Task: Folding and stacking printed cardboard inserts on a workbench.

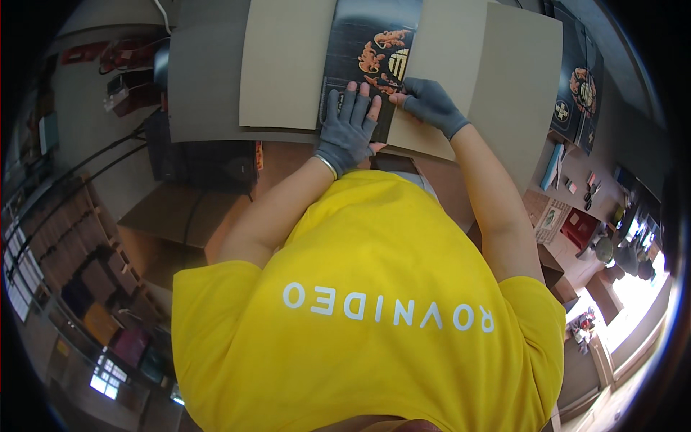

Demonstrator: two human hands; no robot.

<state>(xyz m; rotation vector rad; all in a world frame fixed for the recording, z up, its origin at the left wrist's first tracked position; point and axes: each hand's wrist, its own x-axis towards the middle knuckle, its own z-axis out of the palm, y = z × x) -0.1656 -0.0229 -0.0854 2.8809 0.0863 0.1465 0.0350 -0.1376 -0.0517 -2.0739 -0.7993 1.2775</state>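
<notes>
A black printed sheet (374,32) with orange food pictures lies lengthwise on a beige board (288,65). My left hand (349,129), in a grey glove with bare fingertips, rests flat across the sheet's near end, fingers stretched out. At the sheet's right edge, my right hand (434,106), gloved the same way, has its fingers bent and pinches that edge between thumb and fingertips. Whether it grips one layer or more is hidden.
More black printed pieces (578,83) stand at the right end of the work surface. Beyond them lie scissors (592,194) and small items. Brown cardboard boxes (173,212) sit at the left below the surface. A dark box (201,160) is beside my left arm.
</notes>
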